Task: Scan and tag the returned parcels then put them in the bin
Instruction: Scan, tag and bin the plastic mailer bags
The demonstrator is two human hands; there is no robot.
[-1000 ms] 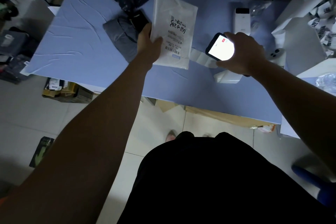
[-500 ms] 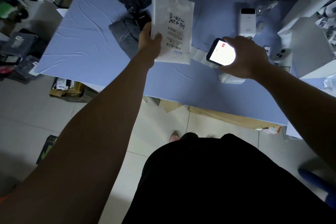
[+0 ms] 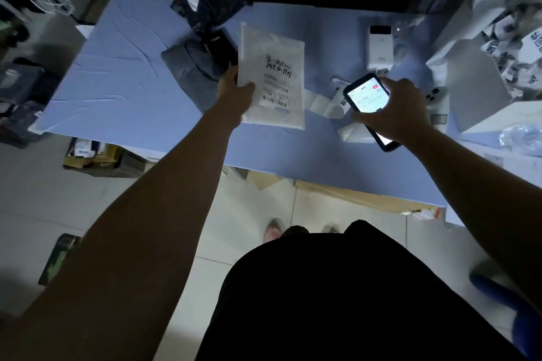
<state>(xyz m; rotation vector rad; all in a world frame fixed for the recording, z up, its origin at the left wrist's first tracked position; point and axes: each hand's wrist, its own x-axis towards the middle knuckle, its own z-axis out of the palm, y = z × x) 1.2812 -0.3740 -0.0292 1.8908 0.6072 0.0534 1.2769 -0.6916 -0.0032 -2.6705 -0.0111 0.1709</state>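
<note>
My left hand [image 3: 234,91] grips the white parcel [image 3: 272,76]; right of it, my right hand [image 3: 401,114] holds a lit phone [image 3: 366,94]. Scanning seems under way; tagging and binning are not yet done.

Pale blue table [image 3: 117,82]. On it, a white parcel [image 3: 272,47], black handwriting, black-striped barcode; beside it a dark grey bag [image 3: 190,67]; black phone [image 3: 366,94], screen glowing white, red patch.

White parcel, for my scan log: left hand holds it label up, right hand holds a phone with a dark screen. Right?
No: the head view shows the phone lit. The left hand holds the white parcel label up; the right hand holds the phone.
</note>
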